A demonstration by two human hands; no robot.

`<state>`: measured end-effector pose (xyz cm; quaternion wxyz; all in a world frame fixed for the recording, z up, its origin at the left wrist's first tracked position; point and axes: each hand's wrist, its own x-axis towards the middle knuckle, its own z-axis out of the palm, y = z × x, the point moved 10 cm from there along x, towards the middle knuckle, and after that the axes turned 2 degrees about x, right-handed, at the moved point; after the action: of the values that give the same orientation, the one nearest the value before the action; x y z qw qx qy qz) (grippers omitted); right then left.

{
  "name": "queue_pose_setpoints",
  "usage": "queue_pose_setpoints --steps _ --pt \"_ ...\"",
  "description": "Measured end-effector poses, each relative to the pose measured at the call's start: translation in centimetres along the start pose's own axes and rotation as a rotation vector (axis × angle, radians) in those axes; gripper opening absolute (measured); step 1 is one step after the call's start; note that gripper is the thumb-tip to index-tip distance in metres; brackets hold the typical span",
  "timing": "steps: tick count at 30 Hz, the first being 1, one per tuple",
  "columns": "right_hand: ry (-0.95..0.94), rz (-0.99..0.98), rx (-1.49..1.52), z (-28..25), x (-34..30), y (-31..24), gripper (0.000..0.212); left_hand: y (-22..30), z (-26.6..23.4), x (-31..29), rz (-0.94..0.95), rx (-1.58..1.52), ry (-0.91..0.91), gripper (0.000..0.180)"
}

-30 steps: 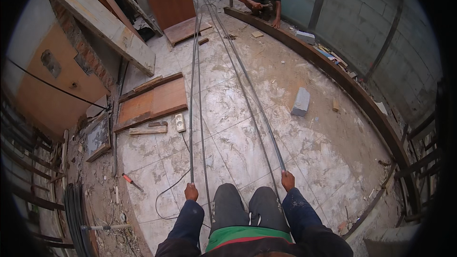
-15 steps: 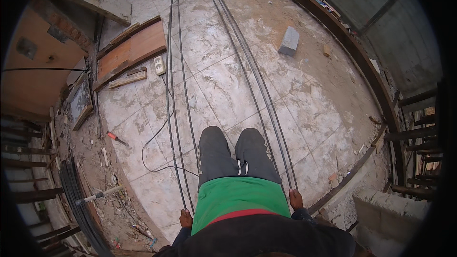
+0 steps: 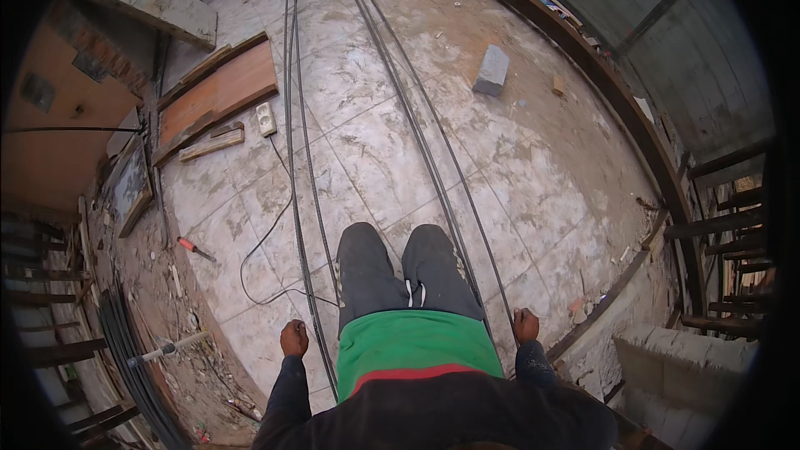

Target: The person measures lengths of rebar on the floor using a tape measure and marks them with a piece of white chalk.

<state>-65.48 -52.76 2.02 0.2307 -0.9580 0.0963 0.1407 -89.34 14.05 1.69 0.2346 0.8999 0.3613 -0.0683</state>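
Long dark ribbed steel bars (image 3: pixel 297 225) run along the floor to the left of my legs, and their near ends pass beside my body. My left hand (image 3: pixel 293 338) is just left of those bars and apart from them, fingers curled in with nothing visible in them. On the right, more bars (image 3: pixel 431 167) lie close together and run back past my thigh. One outer steel bar (image 3: pixel 479 221) stands apart from that group, and its near end reaches my right hand (image 3: pixel 526 326), which is closed on it.
Left of the bars lie a power strip (image 3: pixel 266 119) with its black cord (image 3: pixel 246 271), wooden boards (image 3: pixel 221 96), a red-handled screwdriver (image 3: pixel 196 249) and a hammer (image 3: pixel 167 350). A grey block (image 3: pixel 492 71) sits far right. A low block wall (image 3: pixel 683 367) stands near right.
My left hand has let go of the left bars and moved left and forward. My right hand has risen slightly, and one right bar has separated outward from the others.
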Motion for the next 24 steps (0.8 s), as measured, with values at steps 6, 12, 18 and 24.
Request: queue_pose_setpoints --steps 6,12,18,24 --pt "-0.005 -0.362 0.183 5.4 11.9 -17.8 0.030 7.9 1.5 15.3 0.040 -0.074 0.191 0.032" --pt "0.086 -0.482 0.046 10.7 19.6 -26.5 0.027 8.4 3.8 21.7 -0.330 0.042 0.081 0.035" --pt "-0.246 -0.125 0.054 18.1 24.4 -25.2 0.034 7.7 2.9 23.5 -0.480 0.046 0.065 0.042" --pt "-0.366 -0.062 0.059 18.8 24.5 -25.7 0.044 9.6 2.1 24.6 -0.308 0.275 0.119 0.044"
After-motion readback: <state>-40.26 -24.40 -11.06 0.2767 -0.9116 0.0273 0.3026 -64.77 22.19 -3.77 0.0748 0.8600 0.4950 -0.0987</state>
